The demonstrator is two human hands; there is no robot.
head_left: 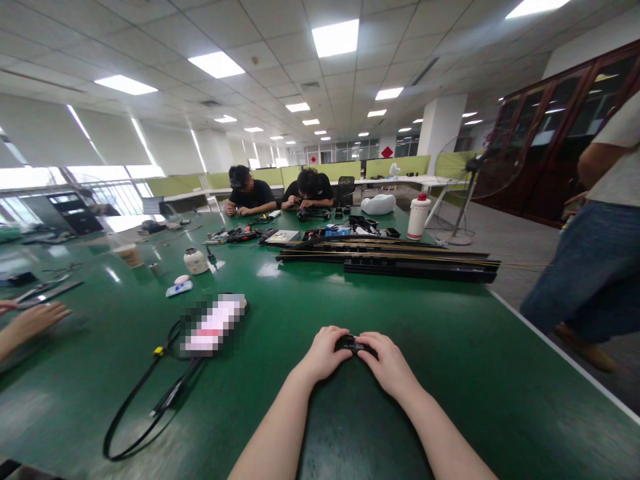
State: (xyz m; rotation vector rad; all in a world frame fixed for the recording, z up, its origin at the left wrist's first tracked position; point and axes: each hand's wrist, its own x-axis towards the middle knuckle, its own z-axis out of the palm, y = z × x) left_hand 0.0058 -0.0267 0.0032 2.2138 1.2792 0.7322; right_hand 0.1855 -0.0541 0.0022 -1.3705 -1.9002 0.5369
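Note:
Both my hands rest on the green table [450, 347] close in front of me. My left hand [324, 353] and my right hand [387, 360] meet with curled fingers around a small black object [351, 345], each gripping one end. Only the object's dark top shows between the fingers, so I cannot make out its shape. To the left lies a black cable [150, 393] looped on the table, beside a blurred pink and white item [213, 325].
Long black rails [400, 260] lie across the table's far middle, with a white bottle [418, 217] and tools behind. A white jar [195, 261] stands left. Another person's hand [33, 320] rests at the left edge. Two people sit at the far end; one stands at right [595, 253].

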